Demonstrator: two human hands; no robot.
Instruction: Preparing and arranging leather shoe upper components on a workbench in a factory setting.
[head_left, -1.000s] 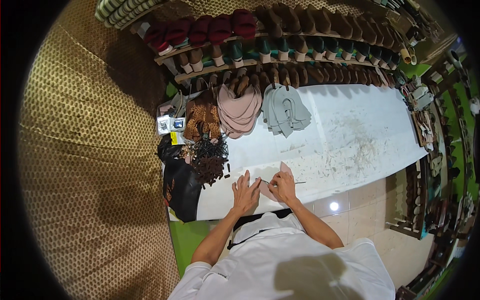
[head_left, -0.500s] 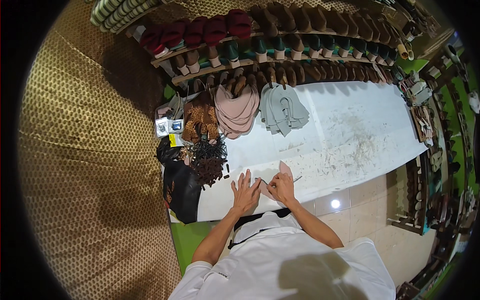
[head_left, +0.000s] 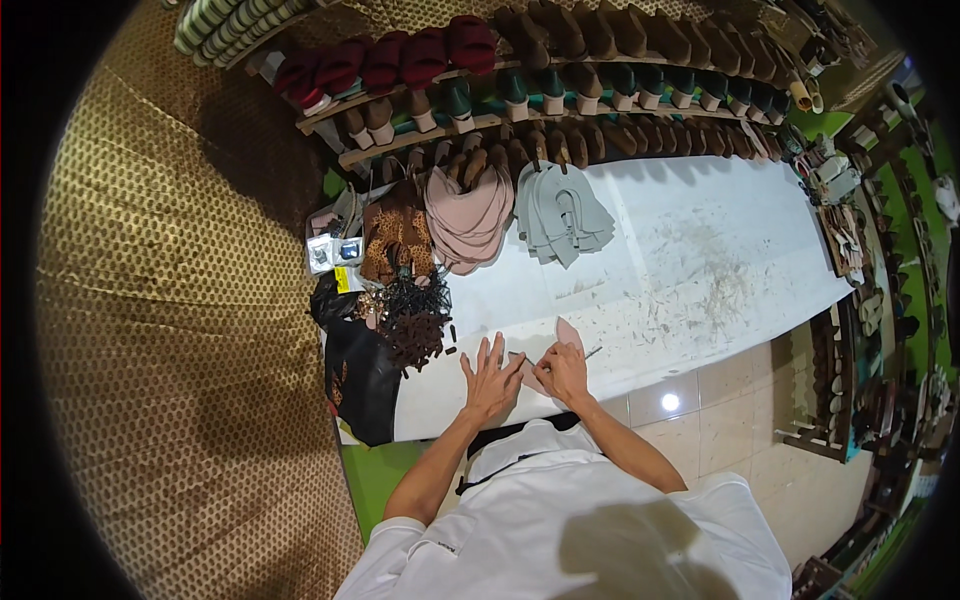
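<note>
Fingers: right hand pinched on rod; left hand spread. Pink piece: probably light, pliable; hold by edge.

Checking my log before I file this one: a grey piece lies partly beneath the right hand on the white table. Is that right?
Not quite, the colour is wrong: the head view shows a pink piece partly beneath the right hand on the white table.

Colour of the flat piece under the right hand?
The flat piece under the right hand is pale pink; best seen in the head view.
</note>
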